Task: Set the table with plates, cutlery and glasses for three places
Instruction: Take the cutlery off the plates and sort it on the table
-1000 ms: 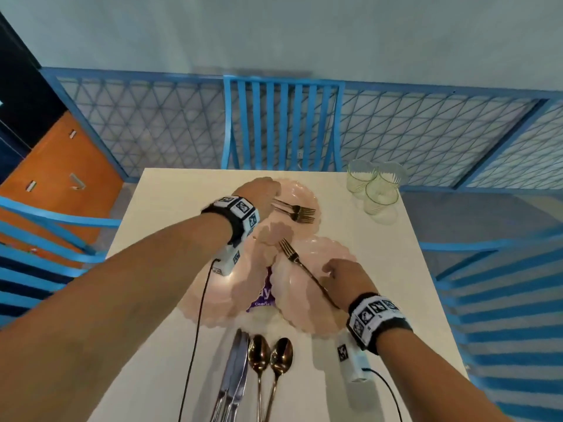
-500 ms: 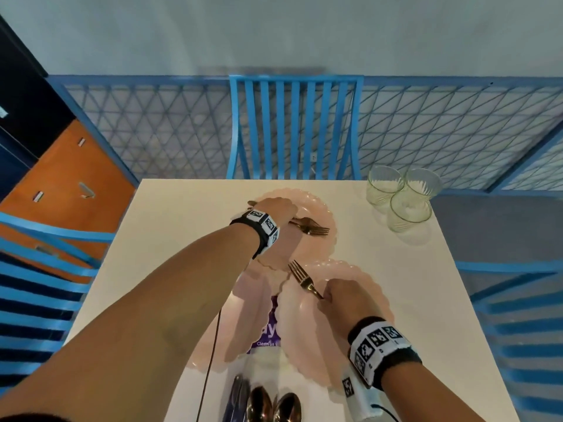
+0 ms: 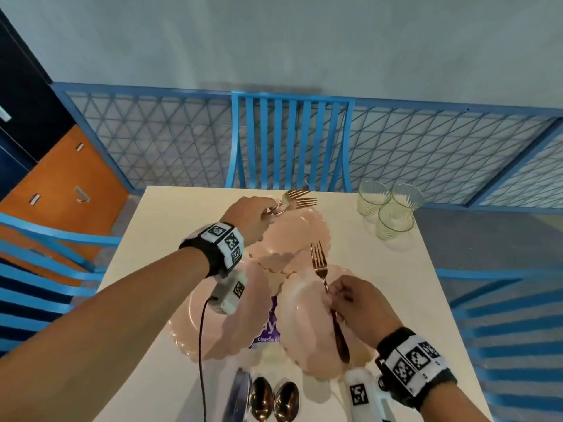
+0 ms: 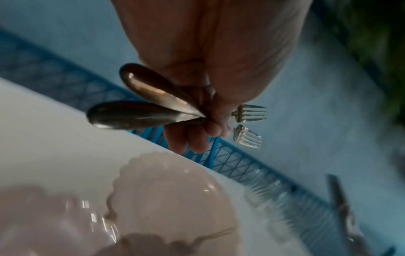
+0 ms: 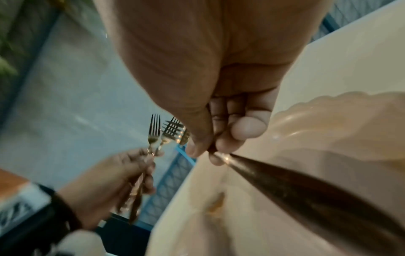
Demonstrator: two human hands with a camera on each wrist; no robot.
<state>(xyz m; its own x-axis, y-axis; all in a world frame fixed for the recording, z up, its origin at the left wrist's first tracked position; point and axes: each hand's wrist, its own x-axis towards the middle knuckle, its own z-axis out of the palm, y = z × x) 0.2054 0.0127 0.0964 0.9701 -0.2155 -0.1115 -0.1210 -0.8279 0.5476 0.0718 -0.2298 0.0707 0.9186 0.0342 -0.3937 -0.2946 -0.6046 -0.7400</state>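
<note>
Forks are what we have in both hands. Our left hand [image 3: 248, 216] is curled round the necks of two forks [image 3: 297, 198], lifted over the far plate [image 3: 300, 236] with the tines pointing toward the far chair [image 3: 291, 141]; the left wrist view shows both handles fanning out behind the fingers [image 4: 198, 136]. Our right hand [image 3: 350, 306] pinches a third fork [image 3: 320, 263] at its narrow neck between thumb and fingertips, tines up and away, the broad handle trailing back over the right plate [image 3: 304, 324].

We judge the forks light, stiff and smooth, so two held together may slide or cross; a grip at the neck, where they are thinnest, steers them well, but laying one down alone means easing a single handle free.

Outward from the hands, three scalloped pink plates sit bunched at the middle of the tabletop [image 3: 170, 226], overlapping at their rims, with the left plate [image 3: 189, 324] under our forearm and a purple packet [image 3: 271, 327] between the two near ones. They look thin and brittle; we would lift each by its rim. Knives [image 3: 239, 394] and two spoons [image 3: 274, 400] lie at the near edge. Three ribbed glasses [image 3: 391, 213] cluster at the far right corner, touching, not yet set out.
</note>
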